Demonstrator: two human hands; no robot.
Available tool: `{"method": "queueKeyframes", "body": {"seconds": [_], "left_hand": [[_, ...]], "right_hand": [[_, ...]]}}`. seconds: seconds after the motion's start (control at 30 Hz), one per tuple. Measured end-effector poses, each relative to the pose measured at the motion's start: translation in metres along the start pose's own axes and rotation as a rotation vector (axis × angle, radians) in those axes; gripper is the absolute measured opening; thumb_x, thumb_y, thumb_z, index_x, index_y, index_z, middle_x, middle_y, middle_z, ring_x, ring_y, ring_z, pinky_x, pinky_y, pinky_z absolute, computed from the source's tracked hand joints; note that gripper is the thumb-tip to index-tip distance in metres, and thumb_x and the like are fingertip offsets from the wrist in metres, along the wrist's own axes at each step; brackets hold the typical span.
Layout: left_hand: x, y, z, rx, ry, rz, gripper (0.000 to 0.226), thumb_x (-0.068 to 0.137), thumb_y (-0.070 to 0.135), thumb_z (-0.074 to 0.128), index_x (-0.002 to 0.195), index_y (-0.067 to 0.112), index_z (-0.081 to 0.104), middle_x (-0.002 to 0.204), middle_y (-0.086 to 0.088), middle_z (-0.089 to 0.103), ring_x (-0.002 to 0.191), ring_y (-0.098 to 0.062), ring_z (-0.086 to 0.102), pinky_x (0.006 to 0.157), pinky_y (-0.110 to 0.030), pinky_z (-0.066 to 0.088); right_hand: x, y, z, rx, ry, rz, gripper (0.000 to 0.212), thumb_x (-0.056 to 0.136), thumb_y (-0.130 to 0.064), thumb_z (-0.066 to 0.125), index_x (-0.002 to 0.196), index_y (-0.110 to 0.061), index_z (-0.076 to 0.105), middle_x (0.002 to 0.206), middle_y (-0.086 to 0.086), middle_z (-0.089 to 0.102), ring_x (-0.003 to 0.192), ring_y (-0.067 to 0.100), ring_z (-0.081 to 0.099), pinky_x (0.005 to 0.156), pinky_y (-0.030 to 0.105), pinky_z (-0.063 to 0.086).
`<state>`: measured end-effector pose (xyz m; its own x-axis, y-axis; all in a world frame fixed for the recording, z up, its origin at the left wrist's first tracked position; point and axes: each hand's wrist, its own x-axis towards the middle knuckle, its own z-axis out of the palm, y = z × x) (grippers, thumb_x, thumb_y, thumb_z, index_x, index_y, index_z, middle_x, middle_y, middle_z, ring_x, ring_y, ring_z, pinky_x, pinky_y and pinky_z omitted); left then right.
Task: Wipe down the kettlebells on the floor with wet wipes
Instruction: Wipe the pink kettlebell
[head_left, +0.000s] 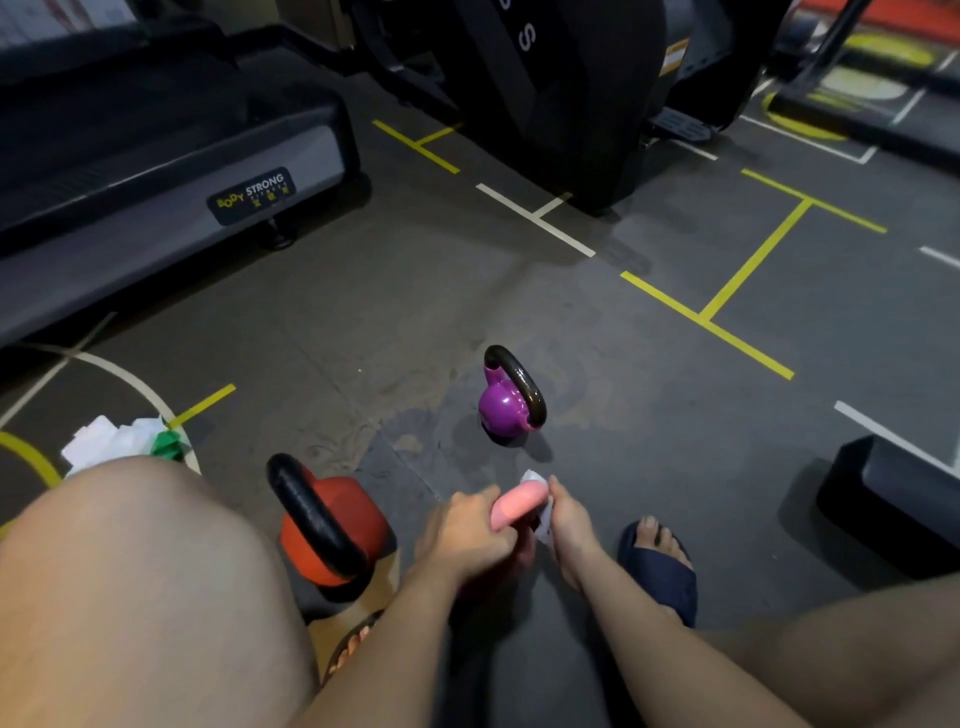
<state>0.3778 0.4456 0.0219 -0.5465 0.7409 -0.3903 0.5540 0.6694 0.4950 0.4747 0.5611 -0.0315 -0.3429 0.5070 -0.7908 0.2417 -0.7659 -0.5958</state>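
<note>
Clasping pink kettlebell (511, 506) in left grip (462, 535), right grip (569, 525) pinching white wet wipe (535, 478) against its handle; seemingly midway: purple black-handled kettlebell (501, 410) ahead, red black-handled kettlebell (343, 519) leftward, maybe unwiped.

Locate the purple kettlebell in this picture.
In the head view, the purple kettlebell stands on the grey floor near the centre, untouched, just beyond the right hand and farther off and to the right of the red kettlebell.
</note>
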Motion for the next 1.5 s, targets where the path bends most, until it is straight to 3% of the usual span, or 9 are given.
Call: {"method": "queueKeyframes", "body": {"seconds": [0.13, 0.27, 0.43, 0.6, 0.83, 1.03, 1.17, 1.27, 1.5], "left_hand": [[0.003, -0.004, -0.009, 0.014, 0.012, 0.005, 0.019, 0.069, 0.04, 0.052, 0.084, 0.028, 0.049, 0.085, 0.001, 0.064, 0.085, -0.031, 0.064, 0.067, -0.034, 0.048], [0.001, -0.005, -0.015, 0.068, 0.013, 0.045, 0.023, 0.072, 0.041, 0.055, 0.089, 0.027, 0.052, 0.088, 0.0, 0.066, 0.087, -0.029, 0.064, 0.068, -0.031, 0.042], [-0.007, 0.001, -0.004, 0.242, -0.01, 0.122, 0.029, 0.081, 0.044, 0.053, 0.102, 0.024, 0.05, 0.1, -0.01, 0.068, 0.094, -0.036, 0.065, 0.076, -0.038, 0.048], [-0.008, 0.005, -0.003, 0.134, 0.0, 0.01, 0.028, 0.083, 0.042, 0.053, 0.102, 0.021, 0.05, 0.102, -0.011, 0.068, 0.098, -0.036, 0.065, 0.081, -0.038, 0.051], [-0.01, 0.012, -0.004, -0.037, 0.031, -0.157, 0.043, 0.079, 0.054, 0.05, 0.11, 0.025, 0.053, 0.111, -0.01, 0.067, 0.108, -0.036, 0.063, 0.087, -0.039, 0.051], [-0.02, 0.008, 0.003, -0.045, 0.105, -0.267, 0.039, 0.084, 0.05, 0.063, 0.117, 0.032, 0.056, 0.114, -0.003, 0.068, 0.111, -0.028, 0.064, 0.089, -0.034, 0.049], [-0.029, -0.001, 0.011, -0.087, 0.177, -0.297, 0.042, 0.082, 0.046, 0.061, 0.123, 0.037, 0.061, 0.114, 0.0, 0.071, 0.11, -0.027, 0.065, 0.087, -0.032, 0.05], [-0.024, -0.001, 0.01, -0.082, 0.161, -0.207, 0.044, 0.083, 0.04, 0.06, 0.126, 0.048, 0.061, 0.112, 0.001, 0.073, 0.109, -0.025, 0.066, 0.085, -0.03, 0.05], [0.01, -0.009, -0.021, 0.141, 0.087, -0.063, 0.032, 0.079, 0.044, 0.064, 0.106, 0.026, 0.067, 0.106, -0.007, 0.072, 0.105, -0.033, 0.066, 0.079, -0.035, 0.05]], "right_hand": [[-0.016, -0.023, 0.004, -0.22, 0.005, -0.207, 0.031, 0.091, -0.043, 0.058, 0.078, -0.019, 0.073, 0.058, -0.01, 0.066, 0.06, 0.008, 0.06, 0.062, 0.023, 0.046], [-0.011, -0.02, -0.006, -0.497, -0.005, -0.332, 0.022, 0.077, -0.051, 0.065, 0.093, -0.044, 0.078, 0.094, -0.013, 0.076, 0.097, 0.007, 0.067, 0.093, 0.031, 0.052], [-0.018, -0.005, -0.016, -0.13, -0.07, -0.057, 0.043, 0.067, -0.05, 0.077, 0.085, -0.011, 0.074, 0.088, 0.014, 0.072, 0.082, 0.024, 0.066, 0.08, 0.038, 0.049], [-0.037, -0.027, -0.003, -0.234, -0.085, -0.173, 0.019, 0.088, -0.03, 0.069, 0.077, -0.015, 0.071, 0.058, -0.005, 0.064, 0.051, 0.006, 0.057, 0.052, 0.02, 0.043], [-0.036, -0.028, 0.016, -0.707, -0.088, -0.573, 0.022, 0.094, -0.031, 0.06, 0.108, -0.033, 0.077, 0.117, -0.021, 0.07, 0.118, -0.001, 0.058, 0.111, 0.023, 0.038], [-0.029, -0.033, -0.009, -0.719, -0.062, -0.468, 0.027, 0.095, -0.046, 0.056, 0.12, -0.045, 0.069, 0.122, -0.014, 0.069, 0.12, 0.006, 0.058, 0.106, 0.028, 0.043], [-0.03, -0.031, -0.004, -0.668, -0.055, -0.547, 0.02, 0.094, -0.039, 0.061, 0.104, -0.05, 0.073, 0.095, -0.027, 0.071, 0.101, -0.004, 0.062, 0.1, 0.018, 0.044], [-0.033, -0.025, 0.001, -0.666, -0.04, -0.635, 0.02, 0.092, -0.036, 0.066, 0.109, -0.041, 0.075, 0.112, -0.031, 0.068, 0.114, -0.011, 0.057, 0.105, 0.013, 0.037], [-0.029, -0.026, -0.009, -0.794, 0.006, -0.758, 0.02, 0.092, -0.032, 0.068, 0.108, -0.039, 0.076, 0.108, -0.03, 0.07, 0.103, -0.019, 0.054, 0.088, -0.002, 0.035]]}}
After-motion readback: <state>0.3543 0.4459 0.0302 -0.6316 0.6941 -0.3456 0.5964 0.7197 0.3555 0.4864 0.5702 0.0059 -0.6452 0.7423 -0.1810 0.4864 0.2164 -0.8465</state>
